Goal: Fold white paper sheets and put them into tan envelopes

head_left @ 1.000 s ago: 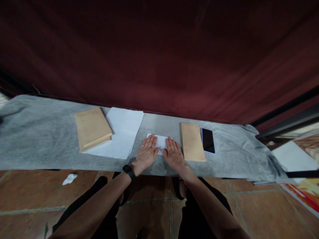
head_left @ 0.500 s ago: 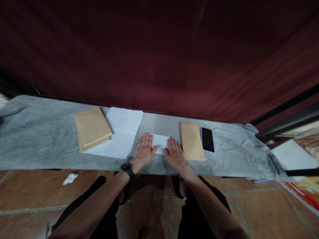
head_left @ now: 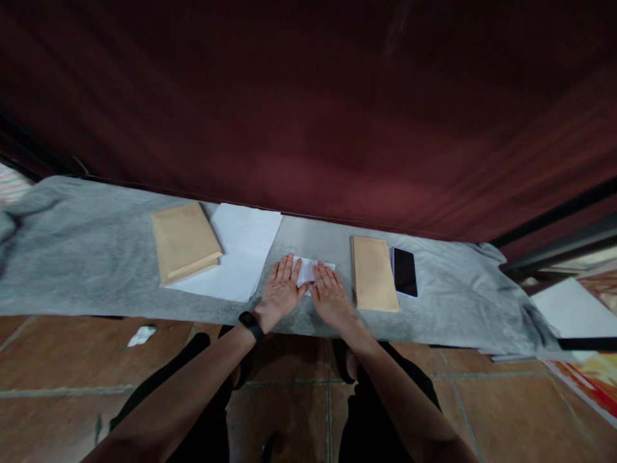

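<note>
A small folded sheet of white paper point(head_left: 305, 272) lies on the grey cloth point(head_left: 313, 238) in front of me, partly covered by both hands. My left hand point(head_left: 280, 289) rests flat on its left part, fingers stretched out. On its right part lies my right hand point(head_left: 331, 294), also flat with fingers extended. The thumbs come close together over the paper's lower edge. Left of my hands is a stack of white sheets point(head_left: 243, 251), partly under a pile of brown envelopes point(head_left: 186, 241). More brown envelopes point(head_left: 375, 273) lie to the right of my right hand.
A phone point(head_left: 405, 272) with a dark screen lies beside the right envelopes. A dark red panel point(head_left: 308, 128) rises behind the cloth-covered surface. Below are the tiled floor point(head_left: 279, 411) and a crumpled white scrap point(head_left: 141, 335). White paper point(head_left: 573, 308) sits at far right.
My right hand has slid left across the folded paper, closer to my left hand, uncovering the paper's right end. The view has shifted slightly.
</note>
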Tool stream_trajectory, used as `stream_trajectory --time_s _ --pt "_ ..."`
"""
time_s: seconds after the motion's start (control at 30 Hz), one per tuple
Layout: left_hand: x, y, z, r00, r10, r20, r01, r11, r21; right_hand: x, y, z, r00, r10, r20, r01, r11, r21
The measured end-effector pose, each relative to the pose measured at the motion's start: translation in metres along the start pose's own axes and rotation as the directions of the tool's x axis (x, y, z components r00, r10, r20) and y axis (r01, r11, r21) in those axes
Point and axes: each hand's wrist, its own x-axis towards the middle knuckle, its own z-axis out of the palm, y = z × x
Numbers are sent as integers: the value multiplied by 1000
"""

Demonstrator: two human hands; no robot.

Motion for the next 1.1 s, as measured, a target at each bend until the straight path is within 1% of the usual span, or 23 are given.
stream_trajectory --time_s 0.1,0.17,0.33,0.47,0.67,0.83,1.0,1.1 --pt "0 0 -1 1000 -6 14 6 1000 -4 1 -5 4 998 -23 50 22 999 23" --pt "-1 0 -1 1000 -7 24 7 1000 -10 0 -4 7 998 -16 53 15 1000 16" --pt "-1 0 -1 999 -7 40 8 999 -32 -3 6 11 1000 -7 12 7 1000 -29" --pt "-2 1 -3 999 -34 28 35 999 -39 -4 13 12 1000 3 -29 -5 998 -61" --pt "-2 5 -8 995 -75 69 77 997 -18 -3 22 11 1000 4 -19 -6 993 -117" --pt "-2 6 -13 992 -83 90 82 997 5 -2 30 11 1000 12 -20 -14 994 -112" --pt "-2 6 -14 995 -43 89 44 999 -7 -3 33 14 996 46 -76 -53 994 -94" --pt "-3 6 -14 995 -52 86 52 999 -7 -5 32 15 992 66 -107 -76 993 -88"
